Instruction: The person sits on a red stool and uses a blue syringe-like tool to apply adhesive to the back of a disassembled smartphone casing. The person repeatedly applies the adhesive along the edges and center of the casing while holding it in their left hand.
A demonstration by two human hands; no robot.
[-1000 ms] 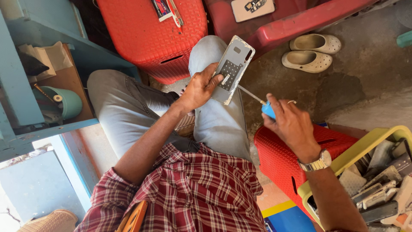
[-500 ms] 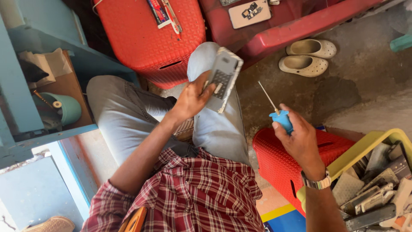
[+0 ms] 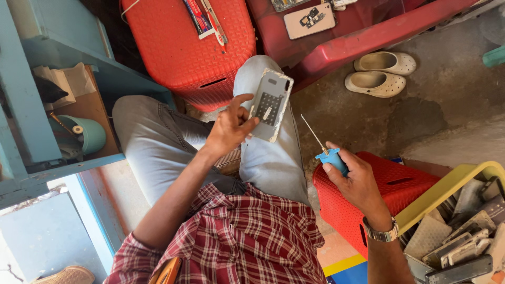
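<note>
Phone shell (image 3: 270, 104) pinched in left hand (image 3: 229, 129) above the raised knee (image 3: 265, 158), screwdriver (image 3: 327, 151) gripped in right hand (image 3: 357, 181) now drawn clear toward red stool (image 3: 389, 194), tip no longer touching, sandals (image 3: 381, 72) beyond.

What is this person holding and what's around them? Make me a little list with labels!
left hand: holds a grey phone part with a dark keypad grid over the knee
right hand: grips a blue-handled thin screwdriver, tip pointing up
beside right hand: red plastic woven stool
floor: pair of cream clogs
lower right: yellow crate of phone parts
</note>
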